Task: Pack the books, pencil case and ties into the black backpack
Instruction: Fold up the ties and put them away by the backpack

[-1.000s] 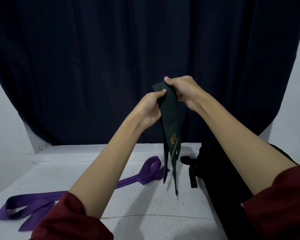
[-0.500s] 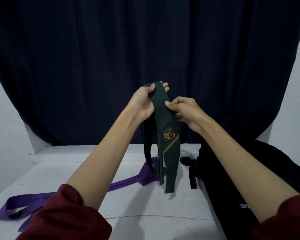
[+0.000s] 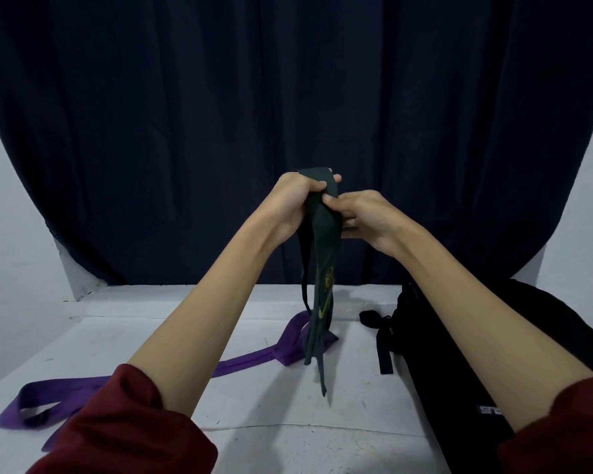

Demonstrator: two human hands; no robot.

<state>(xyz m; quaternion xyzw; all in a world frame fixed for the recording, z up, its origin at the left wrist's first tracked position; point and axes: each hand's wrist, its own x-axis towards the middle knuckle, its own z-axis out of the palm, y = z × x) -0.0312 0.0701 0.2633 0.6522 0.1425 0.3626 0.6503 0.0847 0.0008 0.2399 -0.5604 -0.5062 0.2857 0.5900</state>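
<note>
Both my hands hold a dark green tie (image 3: 326, 248) with a gold crest up in the air above the table. My left hand (image 3: 297, 200) grips its folded top end. My right hand (image 3: 360, 215) pinches the tie just below, on its right side. The tie's ends hang down to the table. A purple tie (image 3: 254, 362) lies stretched across the white table (image 3: 288, 405) from the far middle to the near left. The black backpack (image 3: 459, 364) lies on the right, partly hidden by my right forearm. No books or pencil case are in view.
A black strap (image 3: 380, 340) of the backpack trails onto the table left of it. A dark blue curtain (image 3: 288, 114) hangs behind the table. White wall shows at both sides.
The hands have closed together on the tie's top. The tie, spread flat half a second ago, now hangs bunched and narrower, and sits lower than a second ago.
</note>
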